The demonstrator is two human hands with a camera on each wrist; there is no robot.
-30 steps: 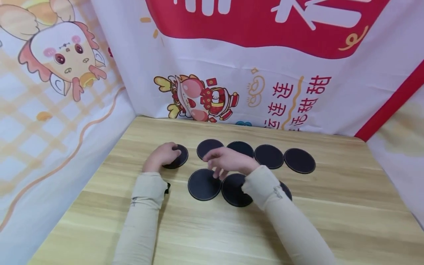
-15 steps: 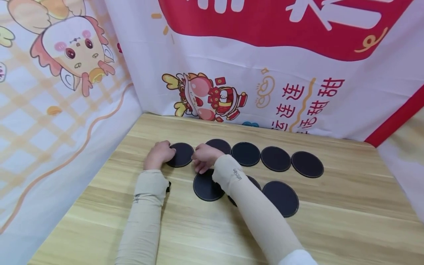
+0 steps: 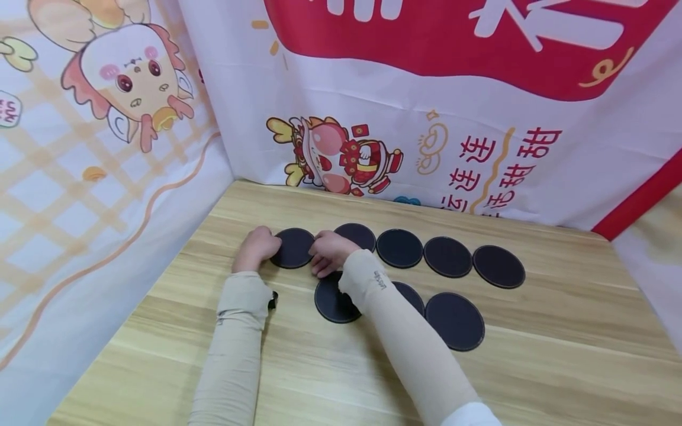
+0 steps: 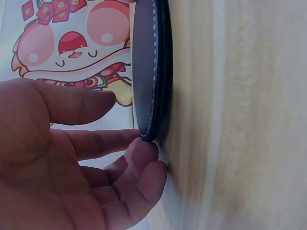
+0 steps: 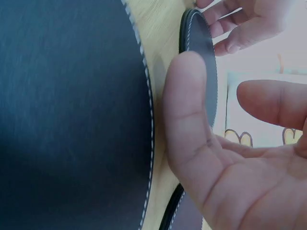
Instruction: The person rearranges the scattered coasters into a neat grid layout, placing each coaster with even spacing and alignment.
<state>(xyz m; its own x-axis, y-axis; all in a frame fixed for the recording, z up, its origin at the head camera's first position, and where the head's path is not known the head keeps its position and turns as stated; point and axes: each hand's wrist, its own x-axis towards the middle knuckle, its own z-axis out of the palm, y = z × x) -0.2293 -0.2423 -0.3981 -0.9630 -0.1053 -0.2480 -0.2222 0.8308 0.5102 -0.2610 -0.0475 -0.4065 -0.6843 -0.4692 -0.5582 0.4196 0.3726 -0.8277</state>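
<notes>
A round dark coaster (image 3: 293, 248) with pale edge stitching lies at the left end of the back row. My left hand (image 3: 254, 247) is at its left edge; in the left wrist view bent fingertips (image 4: 144, 153) meet the rim, while the thumb stands apart. At the opposite edge is my right hand (image 3: 331, 251), its fingers loosely bent and the thumb spread away. In the right wrist view a right finger (image 5: 184, 91) overlaps the coaster (image 5: 199, 31), with the left hand (image 5: 256, 26) beyond. The coaster's rim looks layered.
Several similar coasters continue the back row, among them one (image 3: 399, 248) right of the hands. A front row includes one coaster (image 3: 337, 300) under the right wrist and another (image 3: 455, 321) farther right. Printed cloth (image 3: 240, 118) hangs behind the wooden table (image 3: 319, 378).
My right hand has moved left and down to the coaster's right edge. The left hand has drawn back from over the coaster to its left edge. The head view has shifted slightly.
</notes>
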